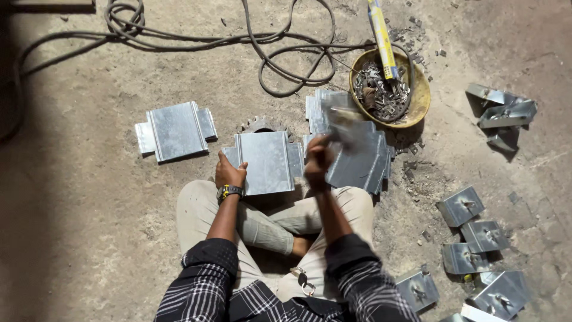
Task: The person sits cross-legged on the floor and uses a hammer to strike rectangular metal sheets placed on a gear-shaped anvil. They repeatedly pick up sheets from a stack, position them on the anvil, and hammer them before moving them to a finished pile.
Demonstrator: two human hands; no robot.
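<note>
Head: L hand (229, 173) holds sheet-metal plate (266, 162); R hand (317, 162) blurred.

Left hand (229, 174) steadies a metal sheet (266, 162) while the blurred right hand (317, 162) lifts another sheet (351, 128).

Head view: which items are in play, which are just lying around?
In hand:
- left hand holding flat sheet-metal plate
- right hand raised, gripping a blurred tool
- plate stack

Lying about:
- cable
- scrap bowl
- lone plate
- folded brackets
</note>
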